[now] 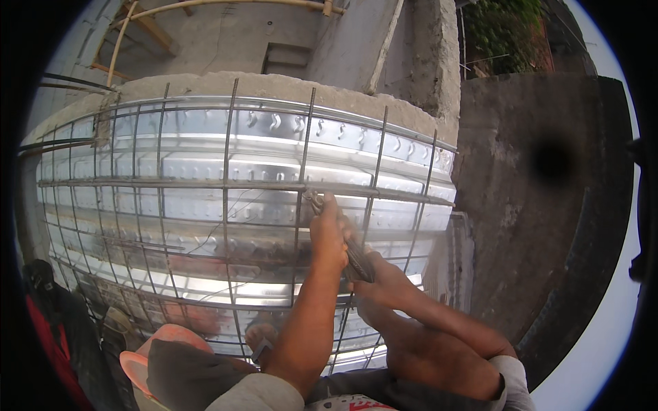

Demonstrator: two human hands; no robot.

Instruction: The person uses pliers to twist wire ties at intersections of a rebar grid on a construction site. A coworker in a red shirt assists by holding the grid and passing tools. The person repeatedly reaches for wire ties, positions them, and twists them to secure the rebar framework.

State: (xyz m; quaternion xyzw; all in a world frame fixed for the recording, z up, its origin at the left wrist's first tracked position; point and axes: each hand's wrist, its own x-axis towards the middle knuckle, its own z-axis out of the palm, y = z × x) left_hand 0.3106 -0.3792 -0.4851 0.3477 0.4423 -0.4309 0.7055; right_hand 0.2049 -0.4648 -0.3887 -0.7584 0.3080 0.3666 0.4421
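A bundle of thin grey wire strands (360, 262) slants across the rebar grid, its looped upper end close to a crossing bar. My left hand (329, 236) is closed around the upper part of the bundle. Lower down and to the right, my right hand (377, 275) grips the bundle near its bottom end; some of its fingers are hidden. Beneath both hands runs the grid of thin steel bars (267, 185), above ribbed, shiny metal decking (267, 212).
A rough concrete wall edge (274, 85) borders the decking at the far side. Bar ends stick up past it. At right is a dark wall surface (521, 205). An orange-and-grey item (168, 349) and dark-and-red clothing (58, 329) lie at lower left. A bare foot (260, 337) rests by the grid.
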